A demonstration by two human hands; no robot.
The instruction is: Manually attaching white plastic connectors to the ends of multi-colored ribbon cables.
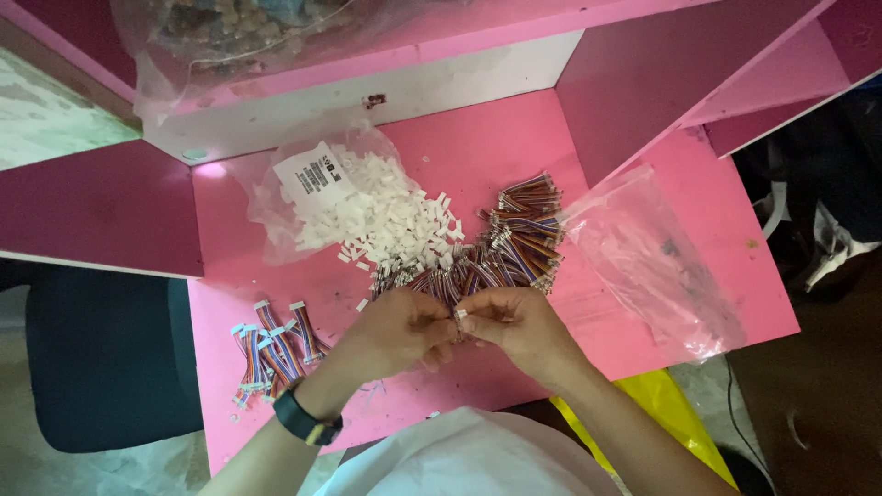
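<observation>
both hands meet over the middle of the pink table point(478, 156), close to its near edge. the left hand point(404, 331) and the right hand point(519, 326) touch at the fingertips. between them they pinch a little white plug point(462, 314). the fingers of both hands are curled in tight around it, so the grip is narrow. the wires that may hang from the plug are hidden by the fingers, so i cannot tell if they are there.

the left wrist has a dark watch point(306, 421) on it.

just behind the hands lies a big pile of wires point(514, 239) with many colours, red, blue and orange. it reaches toward the back right of the table. next to it, more to the left and back, is a heap of white plugs point(386, 216). they spill out of a clear bag point(276, 207) with a white label point(315, 173).

near the left front corner lies a small bunch of wires with white ends point(271, 349). it is well apart from the big pile.

on the right side of the table lies a flat clear bag point(657, 266). it looks almost empty. it reaches close to the right front corner.

at the back, on a pink shelf point(514, 23), sits another clear sack point(230, 37) with dark stuff inside. i cannot tell what it is.
</observation>
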